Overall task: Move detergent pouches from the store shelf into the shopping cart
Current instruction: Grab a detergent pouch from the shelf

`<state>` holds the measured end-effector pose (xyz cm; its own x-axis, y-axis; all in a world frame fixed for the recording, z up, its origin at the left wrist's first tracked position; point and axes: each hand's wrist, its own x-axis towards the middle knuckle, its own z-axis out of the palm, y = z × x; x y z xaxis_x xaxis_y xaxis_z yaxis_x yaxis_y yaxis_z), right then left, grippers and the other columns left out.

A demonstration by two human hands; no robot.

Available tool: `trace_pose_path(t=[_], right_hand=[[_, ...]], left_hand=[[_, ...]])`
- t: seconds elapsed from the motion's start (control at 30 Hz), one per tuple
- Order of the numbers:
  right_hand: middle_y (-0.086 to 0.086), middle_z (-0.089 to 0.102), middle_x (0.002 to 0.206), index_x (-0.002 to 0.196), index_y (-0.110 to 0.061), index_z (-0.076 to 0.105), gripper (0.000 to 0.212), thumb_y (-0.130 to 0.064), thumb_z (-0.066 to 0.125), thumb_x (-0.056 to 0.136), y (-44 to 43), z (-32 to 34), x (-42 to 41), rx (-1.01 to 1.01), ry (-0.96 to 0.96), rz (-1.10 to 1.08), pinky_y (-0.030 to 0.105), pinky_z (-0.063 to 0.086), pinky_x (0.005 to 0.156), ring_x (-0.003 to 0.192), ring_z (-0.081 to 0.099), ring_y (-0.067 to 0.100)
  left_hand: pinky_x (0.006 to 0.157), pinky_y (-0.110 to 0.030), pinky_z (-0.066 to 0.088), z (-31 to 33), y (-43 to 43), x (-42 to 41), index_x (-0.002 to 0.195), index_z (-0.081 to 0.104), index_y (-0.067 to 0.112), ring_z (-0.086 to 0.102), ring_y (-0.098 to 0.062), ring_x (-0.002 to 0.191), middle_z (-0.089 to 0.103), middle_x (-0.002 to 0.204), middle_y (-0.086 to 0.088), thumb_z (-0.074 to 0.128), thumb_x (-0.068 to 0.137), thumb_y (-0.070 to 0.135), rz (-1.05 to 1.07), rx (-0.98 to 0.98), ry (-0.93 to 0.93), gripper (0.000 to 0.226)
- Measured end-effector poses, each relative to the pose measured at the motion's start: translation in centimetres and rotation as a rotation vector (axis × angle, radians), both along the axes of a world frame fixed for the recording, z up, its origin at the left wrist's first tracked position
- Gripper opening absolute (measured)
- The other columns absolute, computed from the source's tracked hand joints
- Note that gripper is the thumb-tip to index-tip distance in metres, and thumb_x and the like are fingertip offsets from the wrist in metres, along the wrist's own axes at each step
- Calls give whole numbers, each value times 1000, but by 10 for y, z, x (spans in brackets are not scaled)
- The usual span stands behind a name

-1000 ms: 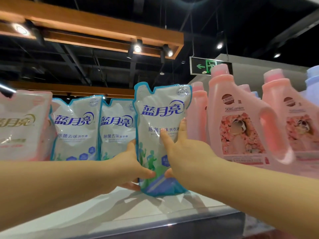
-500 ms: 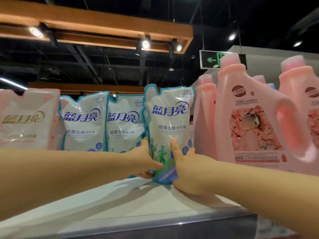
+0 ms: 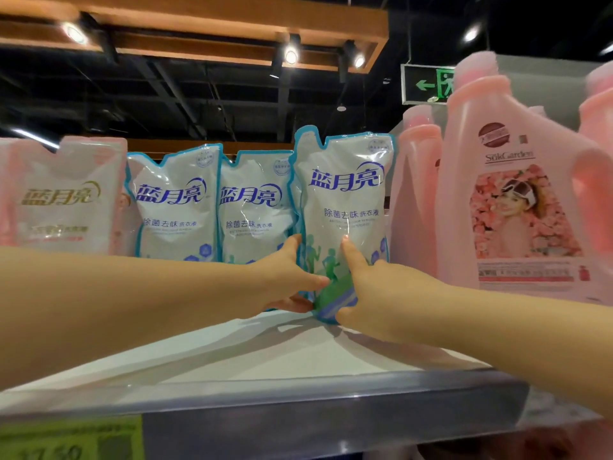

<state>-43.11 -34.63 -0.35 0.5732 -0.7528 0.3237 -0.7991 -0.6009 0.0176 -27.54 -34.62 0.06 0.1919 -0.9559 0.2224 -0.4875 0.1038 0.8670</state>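
Observation:
A white detergent pouch (image 3: 345,194) with a blue border and blue lettering stands upright on the white shelf (image 3: 265,360), at the right end of a row. My left hand (image 3: 282,280) grips its lower left edge, thumb across the front and fingers behind. My right hand (image 3: 381,293) holds its lower right corner, with one digit pressed upward on the front. Two matching pouches (image 3: 172,207) (image 3: 252,207) stand just to its left. No shopping cart is in view.
A pink-and-white pouch (image 3: 63,197) stands at the far left. Large pink handled bottles (image 3: 517,194) crowd the shelf right of the held pouch. The shelf's grey front rail carries a green price tag (image 3: 66,439). Bare shelf surface lies in front of the pouches.
The pouch, held up and closer to me a second ago, has moved down and back; its base now sits on the shelf in line with the row. Both hands stay on it, lower down.

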Motion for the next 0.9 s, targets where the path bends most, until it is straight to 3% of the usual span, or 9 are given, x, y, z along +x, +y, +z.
trace_pose_path(t=[0.13,0.3,0.43,0.47,0.57,0.73,0.9], right_hand=[[12,28,148,148,-31,-18,81,-42,42,95,0,-2,0,-48,40,27,39,34,104,135,28,36],[15,34,140,149,-37,-7,73,-40,42,95,-3,-5,-3,-62,61,28,40,38,98,127,34,36],[21,33,141,148,-39,-5,75,-39,44,93,-4,-4,-3,-44,69,11,41,38,99,124,36,38],[22,33,141,149,-38,-6,74,-38,43,93,-3,-3,-3,-42,77,14,41,38,100,124,36,39],[20,36,141,150,-32,-6,73,-35,40,95,-2,-2,-4,-49,110,45,39,37,98,121,38,39],[19,33,145,150,-34,-4,74,-34,44,94,1,-1,-6,-8,77,77,39,34,102,125,35,39],[19,32,145,150,-35,-1,73,-34,45,93,2,-2,-4,-8,58,79,41,34,104,128,34,39]], left_hand=[[85,-39,55,2,-2,1,146,12,36,66,-28,98,56,128,-5,63,87,7,-26,5,44,83],[68,-28,59,3,-3,-1,148,5,35,68,-19,85,60,108,0,61,87,6,-56,30,69,88],[81,-36,57,3,-3,-5,148,6,37,68,-27,94,55,128,-4,65,86,17,18,39,9,87],[82,-35,56,3,-3,-6,148,6,36,68,-27,94,53,127,-4,64,87,22,59,44,-30,86],[75,-32,58,1,-3,-9,145,17,32,67,-24,84,59,99,1,64,87,28,126,58,-92,75],[82,-36,56,0,-4,-4,138,30,28,66,-23,84,60,115,-4,68,84,26,154,41,-50,66],[77,-33,57,5,-1,-4,141,28,25,66,-25,93,58,105,-2,64,87,24,161,64,-44,66]])
